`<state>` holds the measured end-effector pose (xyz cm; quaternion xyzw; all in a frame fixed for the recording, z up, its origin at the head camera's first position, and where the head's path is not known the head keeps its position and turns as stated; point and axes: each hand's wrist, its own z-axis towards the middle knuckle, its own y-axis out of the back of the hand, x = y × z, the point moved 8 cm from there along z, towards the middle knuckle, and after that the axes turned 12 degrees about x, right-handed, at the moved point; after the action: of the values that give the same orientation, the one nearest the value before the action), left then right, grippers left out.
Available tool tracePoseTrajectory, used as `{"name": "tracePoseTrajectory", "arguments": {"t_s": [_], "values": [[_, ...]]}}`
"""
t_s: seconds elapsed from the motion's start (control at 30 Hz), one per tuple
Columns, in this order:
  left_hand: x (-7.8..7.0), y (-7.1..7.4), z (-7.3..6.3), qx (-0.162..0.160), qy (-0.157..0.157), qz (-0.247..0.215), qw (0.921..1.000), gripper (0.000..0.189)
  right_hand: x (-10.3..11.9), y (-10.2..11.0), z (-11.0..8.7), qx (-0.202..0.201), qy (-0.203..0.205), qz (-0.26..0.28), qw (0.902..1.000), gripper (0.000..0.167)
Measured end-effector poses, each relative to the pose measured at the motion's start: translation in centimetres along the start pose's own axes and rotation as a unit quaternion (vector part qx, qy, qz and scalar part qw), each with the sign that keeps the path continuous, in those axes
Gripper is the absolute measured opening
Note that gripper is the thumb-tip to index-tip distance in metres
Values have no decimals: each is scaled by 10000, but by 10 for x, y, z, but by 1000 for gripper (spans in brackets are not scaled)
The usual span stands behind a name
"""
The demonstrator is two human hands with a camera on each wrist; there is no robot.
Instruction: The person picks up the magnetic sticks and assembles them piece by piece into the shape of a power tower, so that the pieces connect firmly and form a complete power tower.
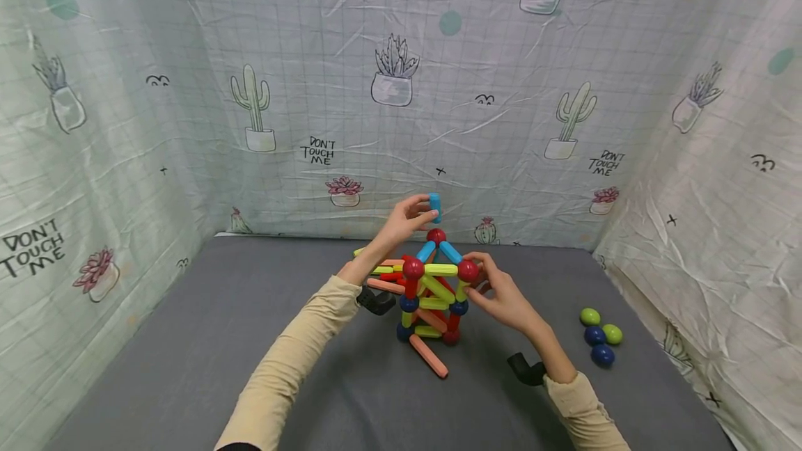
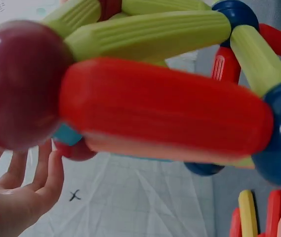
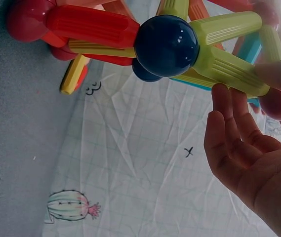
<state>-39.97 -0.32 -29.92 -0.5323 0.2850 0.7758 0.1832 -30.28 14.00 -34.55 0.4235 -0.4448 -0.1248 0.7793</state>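
Observation:
My left hand (image 1: 404,220) pinches a short blue stick (image 1: 435,207) upright, just above the red ball (image 1: 436,235) on top of a toy stick-and-ball structure (image 1: 441,270). The structure joins red and dark blue balls with yellow-green, red, orange and blue sticks. At its upper right corner, my right hand (image 1: 501,294) grips the frame by a red ball (image 1: 467,271). The right wrist view has the thumb and fingers around the end of a yellow-green stick (image 3: 229,69) beside that ball. In the left wrist view, a red stick (image 2: 165,106) hides the blue one.
Loose sticks, among them an orange one (image 1: 385,287), lie left of and behind the structure. Another orange stick (image 1: 429,357) lies in front of it. Several green and blue balls (image 1: 595,335) sit on the grey table (image 1: 250,367) at right. A patterned cloth (image 1: 301,89) hangs behind.

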Motion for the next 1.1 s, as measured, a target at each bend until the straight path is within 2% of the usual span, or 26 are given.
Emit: {"name": "tracePoseTrajectory", "arguments": {"t_s": [0.1,0.2,0.37,0.5,0.63,0.73,0.87,0.97,1.03,1.1], "values": [[-3,-7,-2,91,170,-51,9998,41,-4,-1,0,-8,63,58,10000,50],[2,-8,-5,89,354,-134,9992,42,-4,-2,0,-30,66,90,9999,50],[23,-4,1,109,259,-107,9995,43,3,-2,-1,-65,9,183,9998,51],[32,0,2,151,121,-222,9996,44,19,2,-3,-68,74,325,9994,51],[49,12,-1,62,157,-552,9983,40,26,2,-5,-31,72,442,9990,52],[74,30,-9,-360,495,-568,9965,36,24,0,-7,25,44,535,9986,54],[106,59,-24,-1082,865,99,9903,32,19,-2,-8,42,-8,624,9980,56],[120,77,-35,-1470,809,1142,9792,27,17,-3,-8,24,-13,641,9979,56],[126,85,-41,-1647,695,1965,9641,25,18,-3,-8,12,19,632,9980,56],[130,90,-45,-1756,683,2864,9394,24,19,-2,-8,-1,55,615,9981,56]]}}
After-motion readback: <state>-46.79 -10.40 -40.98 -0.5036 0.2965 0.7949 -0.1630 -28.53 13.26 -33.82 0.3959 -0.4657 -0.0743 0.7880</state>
